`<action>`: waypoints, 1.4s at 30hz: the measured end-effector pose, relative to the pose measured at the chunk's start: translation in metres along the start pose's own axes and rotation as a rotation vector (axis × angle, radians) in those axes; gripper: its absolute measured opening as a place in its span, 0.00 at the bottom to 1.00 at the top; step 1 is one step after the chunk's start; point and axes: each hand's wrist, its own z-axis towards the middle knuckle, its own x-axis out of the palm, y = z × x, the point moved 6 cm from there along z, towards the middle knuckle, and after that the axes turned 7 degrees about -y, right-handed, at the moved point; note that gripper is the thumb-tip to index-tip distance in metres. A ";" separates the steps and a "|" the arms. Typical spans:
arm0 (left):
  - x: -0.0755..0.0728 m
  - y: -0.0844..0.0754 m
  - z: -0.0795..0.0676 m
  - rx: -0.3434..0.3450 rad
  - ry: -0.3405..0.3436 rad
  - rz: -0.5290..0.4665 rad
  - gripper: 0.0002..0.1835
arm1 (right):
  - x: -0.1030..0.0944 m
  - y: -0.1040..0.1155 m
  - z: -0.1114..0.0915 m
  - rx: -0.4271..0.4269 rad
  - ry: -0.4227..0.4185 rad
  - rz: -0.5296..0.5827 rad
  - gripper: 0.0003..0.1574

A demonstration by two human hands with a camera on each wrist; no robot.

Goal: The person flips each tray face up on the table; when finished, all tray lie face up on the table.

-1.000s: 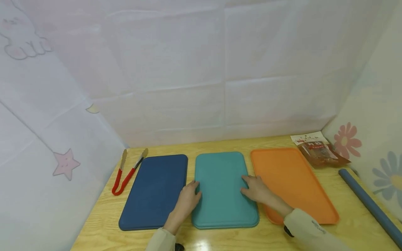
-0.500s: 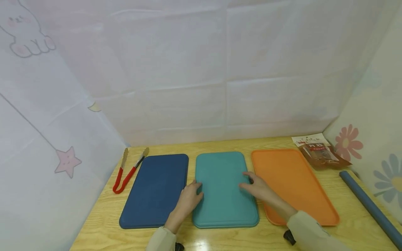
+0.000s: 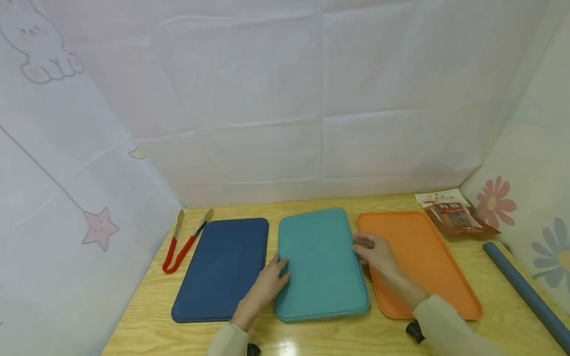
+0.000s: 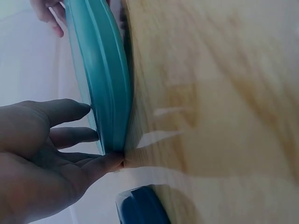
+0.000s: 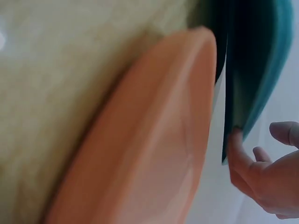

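A teal tray (image 3: pixel 320 272) is tilted on the bench (image 3: pixel 142 316). Its raised right edge is held by the right hand (image 3: pixel 377 253); its left edge is touched by the left hand (image 3: pixel 267 283), fingers parted. It is flanked by a navy tray (image 3: pixel 222 267) and an orange tray (image 3: pixel 418 252).

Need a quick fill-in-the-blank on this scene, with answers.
1. The right hand holds up the teal tray on the side toward the ____.
2. Touching the teal tray's opposite side is the person's ____.
3. The dark blue tray lies between the teal tray and the red-handled ____.
4. In the head view, the packet lies toward the far ____ corner of the table.

Missing words: orange tray; left hand; tongs; right.
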 end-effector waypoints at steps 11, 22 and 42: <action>-0.007 -0.006 -0.010 0.074 0.061 -0.045 0.28 | -0.008 0.014 0.012 -0.059 0.084 0.011 0.36; -0.005 -0.013 -0.038 0.042 0.199 -0.138 0.44 | -0.011 0.025 0.018 -0.046 0.156 -0.006 0.38; 0.001 -0.040 -0.076 0.081 0.135 -0.018 0.46 | -0.019 0.052 0.011 -0.003 0.200 0.089 0.41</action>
